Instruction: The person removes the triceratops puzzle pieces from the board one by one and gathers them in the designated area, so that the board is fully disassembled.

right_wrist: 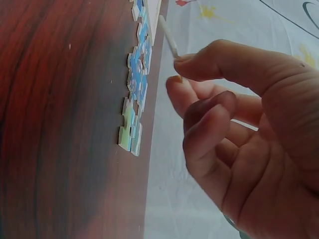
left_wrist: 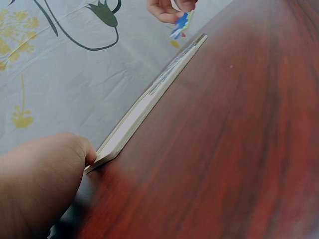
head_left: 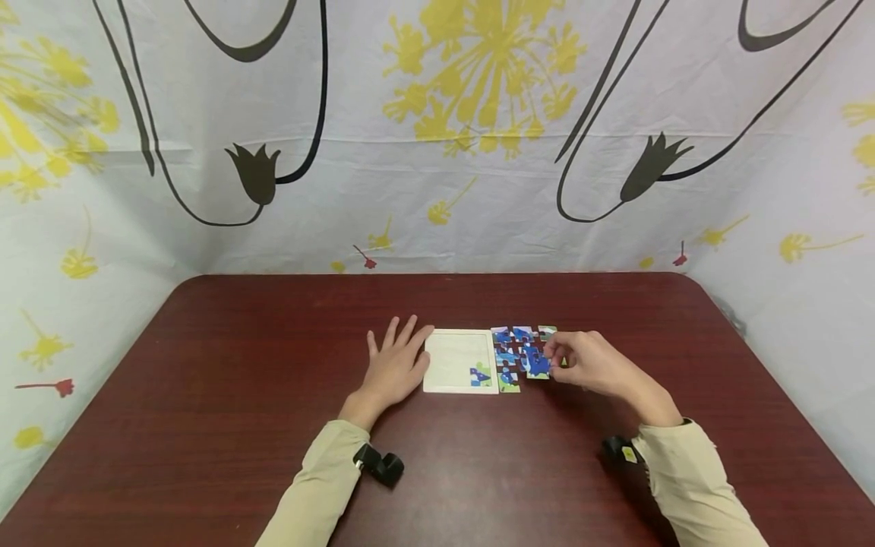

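My right hand (head_left: 596,366) pinches a blue jigsaw piece (left_wrist: 181,24) between thumb and fingertips. In the right wrist view the piece (right_wrist: 168,37) shows edge-on as a thin pale strip, raised off the table. My left hand (head_left: 391,371) lies with spread fingers at the left edge of a pale wooden puzzle tray (head_left: 447,357), touching its rim. Blue, white and green picture pieces (head_left: 481,375) fill the tray's lower right corner. Along the tray's right side lie several loose jigsaw pieces (head_left: 506,355), partly hidden by the right hand.
Everything lies on a dark red-brown wooden table (head_left: 273,425). A white patterned cloth (head_left: 437,190) hangs behind and beside it. Each sleeved wrist carries a small black camera, the left wrist camera (head_left: 380,465) close above the tabletop.
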{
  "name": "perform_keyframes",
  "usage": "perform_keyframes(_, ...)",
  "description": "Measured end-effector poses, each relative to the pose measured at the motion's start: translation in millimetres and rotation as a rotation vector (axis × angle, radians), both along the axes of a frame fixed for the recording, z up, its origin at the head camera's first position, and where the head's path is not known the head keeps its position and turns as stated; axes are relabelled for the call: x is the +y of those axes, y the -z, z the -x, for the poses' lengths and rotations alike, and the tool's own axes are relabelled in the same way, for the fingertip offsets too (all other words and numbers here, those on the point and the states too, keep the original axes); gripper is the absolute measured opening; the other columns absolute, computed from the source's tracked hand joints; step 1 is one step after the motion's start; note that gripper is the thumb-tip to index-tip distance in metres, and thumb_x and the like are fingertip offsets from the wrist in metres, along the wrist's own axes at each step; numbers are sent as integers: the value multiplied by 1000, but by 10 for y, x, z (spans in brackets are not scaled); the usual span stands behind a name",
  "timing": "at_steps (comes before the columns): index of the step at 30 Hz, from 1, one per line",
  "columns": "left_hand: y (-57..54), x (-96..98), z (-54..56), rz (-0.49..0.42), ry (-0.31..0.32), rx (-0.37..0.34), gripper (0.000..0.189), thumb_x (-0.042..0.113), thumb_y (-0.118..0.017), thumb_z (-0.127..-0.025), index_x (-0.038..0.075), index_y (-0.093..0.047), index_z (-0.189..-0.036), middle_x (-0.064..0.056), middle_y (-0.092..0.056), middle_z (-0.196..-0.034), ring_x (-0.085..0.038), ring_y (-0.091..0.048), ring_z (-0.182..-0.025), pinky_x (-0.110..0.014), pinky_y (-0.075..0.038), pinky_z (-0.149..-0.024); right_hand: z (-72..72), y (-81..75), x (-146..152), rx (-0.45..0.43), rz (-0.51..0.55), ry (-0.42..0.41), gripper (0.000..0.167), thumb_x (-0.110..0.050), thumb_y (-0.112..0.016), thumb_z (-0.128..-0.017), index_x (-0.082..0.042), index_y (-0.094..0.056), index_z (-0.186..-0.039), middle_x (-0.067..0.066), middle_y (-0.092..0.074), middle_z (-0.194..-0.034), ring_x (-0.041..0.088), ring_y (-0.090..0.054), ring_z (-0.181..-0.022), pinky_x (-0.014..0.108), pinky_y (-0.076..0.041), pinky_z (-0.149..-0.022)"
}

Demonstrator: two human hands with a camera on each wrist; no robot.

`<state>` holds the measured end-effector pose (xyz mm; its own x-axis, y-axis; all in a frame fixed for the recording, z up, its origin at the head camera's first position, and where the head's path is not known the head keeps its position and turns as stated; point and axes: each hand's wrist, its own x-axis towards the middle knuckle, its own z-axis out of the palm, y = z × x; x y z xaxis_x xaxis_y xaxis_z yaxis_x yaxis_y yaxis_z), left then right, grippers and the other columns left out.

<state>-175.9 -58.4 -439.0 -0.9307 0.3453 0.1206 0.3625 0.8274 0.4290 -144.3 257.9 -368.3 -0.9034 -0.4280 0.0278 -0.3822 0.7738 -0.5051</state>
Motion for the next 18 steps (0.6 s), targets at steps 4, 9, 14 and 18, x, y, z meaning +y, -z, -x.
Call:
perform_keyframes(4,-15,-3,-8,-5,-1,4,47,31,-39,-98,25,-37,-144,-5,-23,-152,-31,-8,-140,-65,3,-101,0,4,4,-48,-5,-2,12,-3,-69,-77,-6,-61,-86,-5,-57,-70,9,-49,-55,25,-42,-46)
perform_keyframes(9,-16,-4,-8,5,0,2,47,31,-39,-98,25,-37,-144,-5,-23,-152,-31,-8,-140,-65,3,-101,3,20,-7,-67,-31,-9,12,-3,-69,-77,-7,-61,-85,-6,-57,-68,9,-46,-53,24,-38,-47)
perform_keyframes(14,-10,-1,-5,3,0,1,47,32,-39,-98,25,-37,-144,-6,-23,-152,-31,-8,-140,-65,3,-101,0,47,-17,-104,-30,1,10,-3,-68,-77,-6,-61,-84,-5,-57,-68,9,-45,-47,26,-41,-42)
perform_keyframes(18,-8,1,-5,-2,2,2,47,32,-39,-98,25,-37,-144,-6,-23,-152,-31,-8,-140,-65,3,-101,1,76,-16,-127,-34,20,11,-2,-67,-77,-7,-61,-84,-4,-57,-68,11,-47,-47,29,-43,-41)
